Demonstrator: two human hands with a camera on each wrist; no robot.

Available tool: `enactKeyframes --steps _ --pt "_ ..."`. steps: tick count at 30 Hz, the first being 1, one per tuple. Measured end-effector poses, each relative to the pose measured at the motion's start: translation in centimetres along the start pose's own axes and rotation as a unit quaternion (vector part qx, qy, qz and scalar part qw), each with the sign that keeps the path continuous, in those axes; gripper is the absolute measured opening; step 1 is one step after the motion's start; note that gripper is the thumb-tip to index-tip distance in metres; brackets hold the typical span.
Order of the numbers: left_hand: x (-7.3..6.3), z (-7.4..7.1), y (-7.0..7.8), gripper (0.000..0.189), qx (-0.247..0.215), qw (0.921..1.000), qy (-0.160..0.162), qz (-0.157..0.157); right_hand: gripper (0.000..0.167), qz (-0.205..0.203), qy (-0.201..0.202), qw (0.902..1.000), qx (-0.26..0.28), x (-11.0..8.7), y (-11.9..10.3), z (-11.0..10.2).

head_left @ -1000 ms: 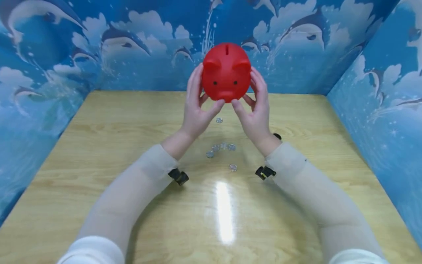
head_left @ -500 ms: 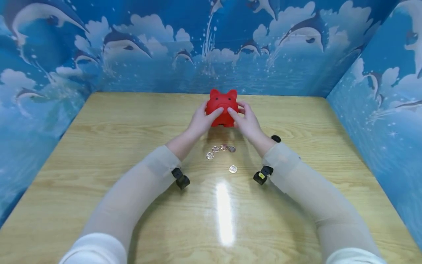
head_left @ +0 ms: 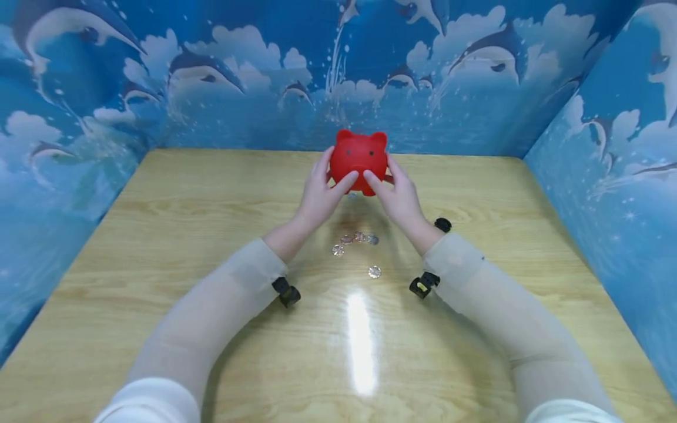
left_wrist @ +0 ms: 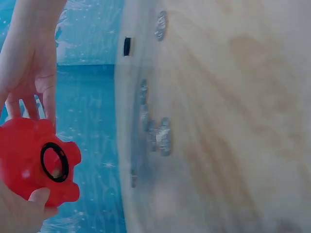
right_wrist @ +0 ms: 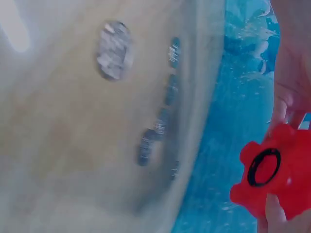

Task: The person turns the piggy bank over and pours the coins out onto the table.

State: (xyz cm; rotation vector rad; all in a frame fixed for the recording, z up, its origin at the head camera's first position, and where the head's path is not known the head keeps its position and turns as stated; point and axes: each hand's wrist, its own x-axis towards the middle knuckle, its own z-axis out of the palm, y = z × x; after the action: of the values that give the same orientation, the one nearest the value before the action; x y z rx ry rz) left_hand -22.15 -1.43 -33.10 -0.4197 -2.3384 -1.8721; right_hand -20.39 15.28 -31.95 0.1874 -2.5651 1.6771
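A red piggy bank (head_left: 358, 160) is held up near the back of the table, its snout facing me. My left hand (head_left: 319, 191) grips one side and my right hand (head_left: 399, 197) the other, with both thumbs on the front. Fingers behind the bank are mostly hidden. In the left wrist view a black ring (left_wrist: 54, 162) circles an opening in its underside, between stubby feet. Several shiny clear coin-like discs (head_left: 346, 239) lie in a loose row on the table below. One more disc (head_left: 374, 272) rests nearer to me, and another peeks out under the bank.
The wood-grain table (head_left: 185, 235) ends at a blue dolphin-print wall (head_left: 238, 106) at the back, with more printed walls left and right. A black wrist camera (head_left: 287, 292) is strapped on the left sleeve, another camera (head_left: 425, 284) on the right.
Both hands lower the piggy bank from high up to near the tabletop, then raise it slightly and tilt it a little. The row of discs stays in place.
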Motion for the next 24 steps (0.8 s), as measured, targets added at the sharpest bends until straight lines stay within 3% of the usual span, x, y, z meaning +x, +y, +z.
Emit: enactKeyframes --steps 4,8,10,12,14,15,17,18,19,20,21,24 --pt "0.2 0.3 -0.8 0.070 0.028 0.9966 -0.025 -0.074 0.071 0.059 -0.049 0.9971 0.002 0.5 1.1 0.0" --pt "0.4 0.2 -0.5 0.074 0.053 0.9858 -0.062 -0.147 0.066 0.105 -0.095 0.9900 -0.003 0.9 1.2 -0.1" --pt "0.5 0.0 -0.2 0.074 0.055 0.9845 -0.070 -0.151 0.069 0.110 -0.099 0.9889 -0.012 0.9 1.0 -0.2" --pt "0.5 -0.1 0.2 0.073 0.028 0.9926 -0.052 -0.105 0.073 0.068 -0.066 0.9954 -0.011 0.5 0.4 -0.3" --pt "0.3 -0.2 0.9 0.073 -0.010 0.9997 -0.022 0.002 0.079 -0.031 -0.007 0.9994 0.011 -0.1 -0.2 -0.4" --pt "0.2 -0.3 1.2 0.073 -0.027 0.9967 -0.006 0.077 0.082 -0.096 0.027 0.9949 0.018 -0.3 -0.6 -0.5" --pt "0.0 -0.4 1.9 0.077 -0.044 0.9751 0.019 0.217 0.086 -0.219 0.084 0.9717 0.030 -0.8 -1.3 -0.5" --pt "-0.1 -0.4 2.1 0.078 -0.048 0.9636 0.025 0.262 0.087 -0.259 0.097 0.9602 0.037 -1.0 -1.6 -0.5" --pt "-0.2 -0.4 2.3 0.079 -0.044 0.9562 0.032 0.288 0.087 -0.277 0.103 0.9545 0.040 -1.1 -1.7 -0.5" --pt "-0.3 -0.5 2.3 0.078 -0.044 0.9555 0.034 0.290 0.086 -0.276 0.103 0.9546 0.043 -1.1 -1.8 -0.5" --pt "-0.3 -0.4 2.3 0.077 -0.047 0.9611 0.031 0.271 0.084 -0.258 0.098 0.9599 0.048 -1.1 -1.8 -0.5" --pt "-0.3 -0.3 1.5 0.074 -0.049 0.9897 0.014 0.134 0.079 -0.142 0.064 0.9867 0.046 -0.9 -1.3 -0.3"
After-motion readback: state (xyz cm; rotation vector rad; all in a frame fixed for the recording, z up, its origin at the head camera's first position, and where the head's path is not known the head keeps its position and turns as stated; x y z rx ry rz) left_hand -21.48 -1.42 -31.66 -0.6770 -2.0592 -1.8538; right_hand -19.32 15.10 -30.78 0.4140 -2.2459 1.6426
